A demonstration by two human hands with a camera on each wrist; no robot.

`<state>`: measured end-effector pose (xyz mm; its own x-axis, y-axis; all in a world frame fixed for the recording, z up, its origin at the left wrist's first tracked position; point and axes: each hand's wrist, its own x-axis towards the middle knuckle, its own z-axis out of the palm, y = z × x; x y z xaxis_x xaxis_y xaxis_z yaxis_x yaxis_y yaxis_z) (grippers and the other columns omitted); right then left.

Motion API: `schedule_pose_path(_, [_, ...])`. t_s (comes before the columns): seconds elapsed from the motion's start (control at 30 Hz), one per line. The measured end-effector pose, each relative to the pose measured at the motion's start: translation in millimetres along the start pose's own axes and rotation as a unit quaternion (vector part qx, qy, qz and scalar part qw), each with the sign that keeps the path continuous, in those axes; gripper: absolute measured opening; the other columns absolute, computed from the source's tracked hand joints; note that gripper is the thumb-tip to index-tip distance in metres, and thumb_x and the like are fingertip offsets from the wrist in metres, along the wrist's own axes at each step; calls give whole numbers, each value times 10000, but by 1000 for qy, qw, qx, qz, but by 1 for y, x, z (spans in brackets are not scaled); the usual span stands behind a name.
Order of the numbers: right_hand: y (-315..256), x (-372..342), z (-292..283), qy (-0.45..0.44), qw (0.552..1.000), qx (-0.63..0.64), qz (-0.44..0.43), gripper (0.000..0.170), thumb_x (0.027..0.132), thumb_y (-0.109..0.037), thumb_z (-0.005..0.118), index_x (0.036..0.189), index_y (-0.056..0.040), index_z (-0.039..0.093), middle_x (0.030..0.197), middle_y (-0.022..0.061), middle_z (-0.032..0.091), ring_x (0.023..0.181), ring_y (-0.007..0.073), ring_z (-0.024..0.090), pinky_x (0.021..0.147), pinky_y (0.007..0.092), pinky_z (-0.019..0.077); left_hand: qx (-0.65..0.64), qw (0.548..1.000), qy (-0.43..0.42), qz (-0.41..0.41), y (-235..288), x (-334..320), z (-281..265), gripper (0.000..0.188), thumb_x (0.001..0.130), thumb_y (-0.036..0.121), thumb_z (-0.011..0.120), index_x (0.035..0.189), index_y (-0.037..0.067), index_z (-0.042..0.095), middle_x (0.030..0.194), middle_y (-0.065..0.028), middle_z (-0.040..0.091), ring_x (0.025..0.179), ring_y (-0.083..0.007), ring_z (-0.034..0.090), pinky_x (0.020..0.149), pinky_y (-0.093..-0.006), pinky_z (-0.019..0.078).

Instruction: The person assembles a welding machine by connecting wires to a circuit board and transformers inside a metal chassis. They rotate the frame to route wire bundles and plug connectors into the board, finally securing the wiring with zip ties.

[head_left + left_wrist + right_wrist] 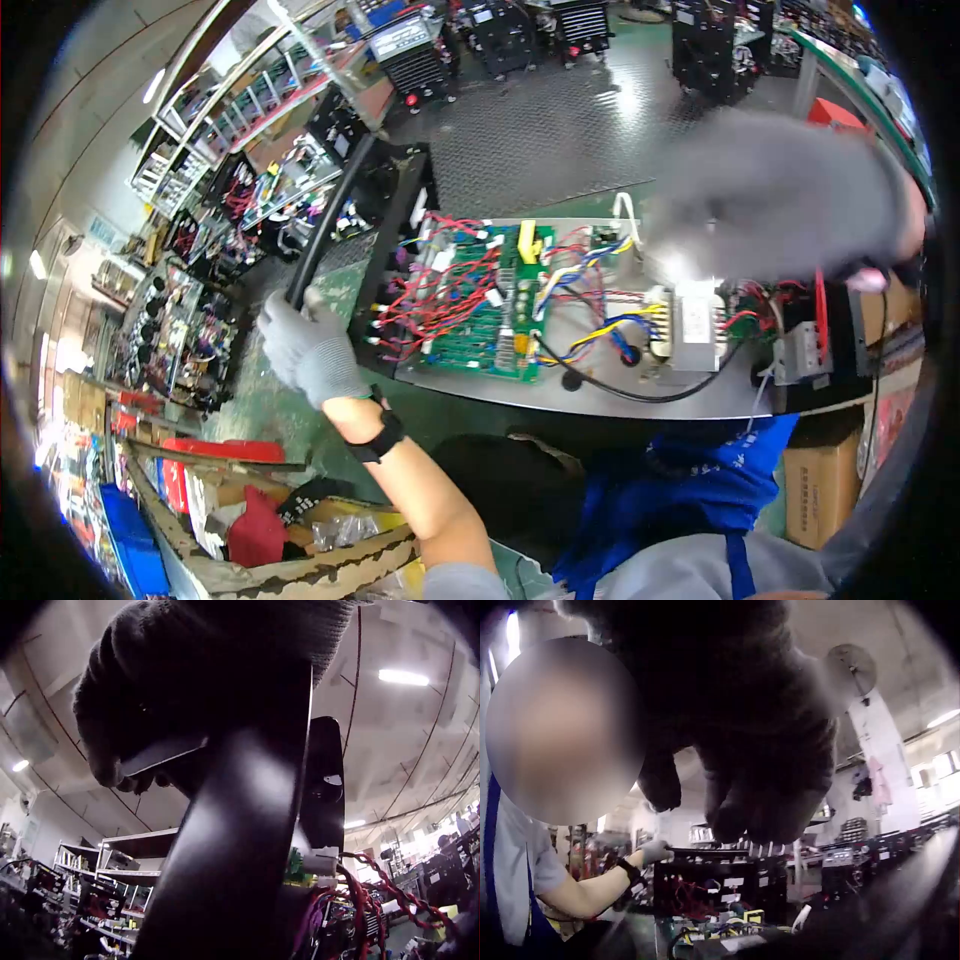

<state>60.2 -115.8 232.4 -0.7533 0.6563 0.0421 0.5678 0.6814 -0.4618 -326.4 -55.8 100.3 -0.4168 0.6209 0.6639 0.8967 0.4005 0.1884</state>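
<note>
A metal chassis (480, 398) lies in front of me with a green circuit board (508, 305), red wires (430, 300) and a transformer (697, 325) on it. A black front panel (385, 265) stands along its left end, with a long black bar (335, 220) beside it. My gloved left hand (312, 350) grips the near end of this bar; in the left wrist view the fingers curl over its dark edge. My gloved right hand (780, 195), blurred, is over the chassis's right part. Its fingers (731, 814) hang loosely bent in the right wrist view, with nothing visible in them.
Cardboard boxes (822, 490) stand at the lower right. At the lower left is a worn-edged bin (290, 575) with bags and a red cloth item. Shelves (250, 125) line the left, and several black machines (495, 40) stand on the floor beyond.
</note>
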Motion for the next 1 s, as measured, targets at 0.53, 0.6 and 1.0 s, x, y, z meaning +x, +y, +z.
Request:
schedule_pose_path(0.53, [167,254,125,-98,990,82,54,269,805,-213,678,926,27,687,781,136,691,693,219,680,633,332,523,-265,916,-84,290,91,-119,63,665,782,490,700,1163,-37,562,1069,-180,615,1039,-329,578,918,-457,420])
schedule_pose_path(0.6, [180,268,127,-59,941,-204,-262,205,794,-127,681,919,36,688,819,136,706,780,186,715,676,295,544,-251,919,-96,290,91,-125,77,742,761,533,700,1168,-68,545,1049,-194,618,981,-327,585,900,-448,423])
schedule_pose_path(1.0, [164,301,159,-62,941,286,172,147,754,-98,651,872,-24,697,730,112,690,615,155,668,542,320,518,-233,916,-187,269,93,-109,75,766,784,559,674,1166,-86,521,1058,-245,625,951,-350,623,890,-431,444])
